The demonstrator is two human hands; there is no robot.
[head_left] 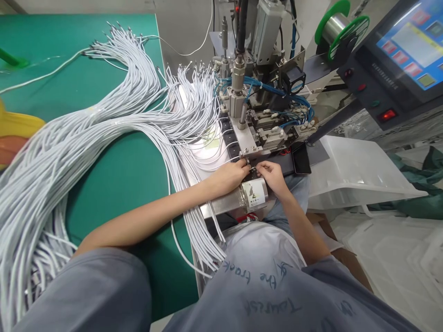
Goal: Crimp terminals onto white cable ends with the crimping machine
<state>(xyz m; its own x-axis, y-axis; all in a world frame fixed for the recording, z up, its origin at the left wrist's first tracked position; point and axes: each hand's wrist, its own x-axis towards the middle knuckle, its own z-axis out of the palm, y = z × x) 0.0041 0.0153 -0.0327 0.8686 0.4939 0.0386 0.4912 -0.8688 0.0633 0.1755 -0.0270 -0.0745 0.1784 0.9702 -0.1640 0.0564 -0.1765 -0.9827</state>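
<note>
My left hand (231, 174) and my right hand (272, 174) meet at the front of a small bench machine (254, 120), just under its metal fixture. Both hands pinch the end of a thin white cable (221, 162) at the dark fixture slot; the fingertips are pressed together and what exactly they grip is tiny. A metal block with a white warning label (255, 193) sits right below my hands. A big bundle of white cables (86, 138) fans across the green mat (114, 184) to my left.
A touchscreen control panel (404, 60) with a red switch stands at the right. A green wire spool (341, 27) is behind the machine. A clear plastic tray (356, 170) lies right of my hands. Yellow and orange objects (14, 133) sit at the left edge.
</note>
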